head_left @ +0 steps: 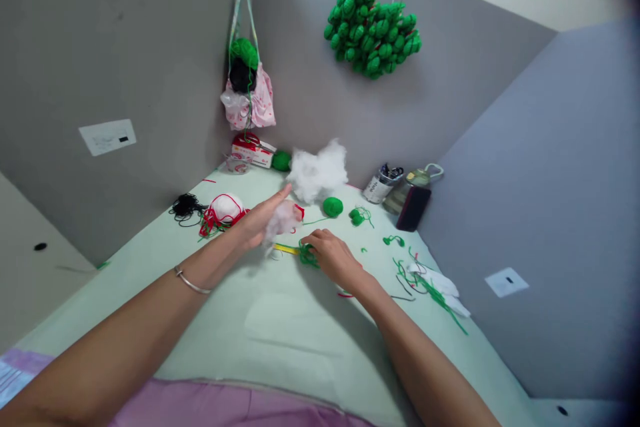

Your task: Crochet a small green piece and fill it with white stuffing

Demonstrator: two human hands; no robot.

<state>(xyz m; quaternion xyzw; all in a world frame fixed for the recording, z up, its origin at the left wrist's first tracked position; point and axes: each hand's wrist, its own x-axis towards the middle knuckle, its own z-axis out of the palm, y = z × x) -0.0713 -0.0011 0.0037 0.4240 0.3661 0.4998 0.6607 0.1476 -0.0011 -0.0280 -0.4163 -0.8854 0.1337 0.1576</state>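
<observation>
My left hand (263, 217) hovers over the pale green table (280, 333), fingers stretched forward, with a tuft of white stuffing (283, 219) held against the palm. My right hand (333, 255) rests on the table with its fingers closed on a small green crochet piece (306, 255). A yellow tool (286, 248) lies between the two hands. Just beyond them sits a larger heap of white stuffing (317, 173), and a green yarn ball (333, 207) lies beside it.
Green yarn scraps (430, 287) and white cloth lie at right. A cup of tools (381, 185), a bottle and a dark phone (414, 208) stand by the back wall. A red-white piece (225, 210) and black thread (186, 205) lie left. Green crochet balls (373, 30) hang on the wall.
</observation>
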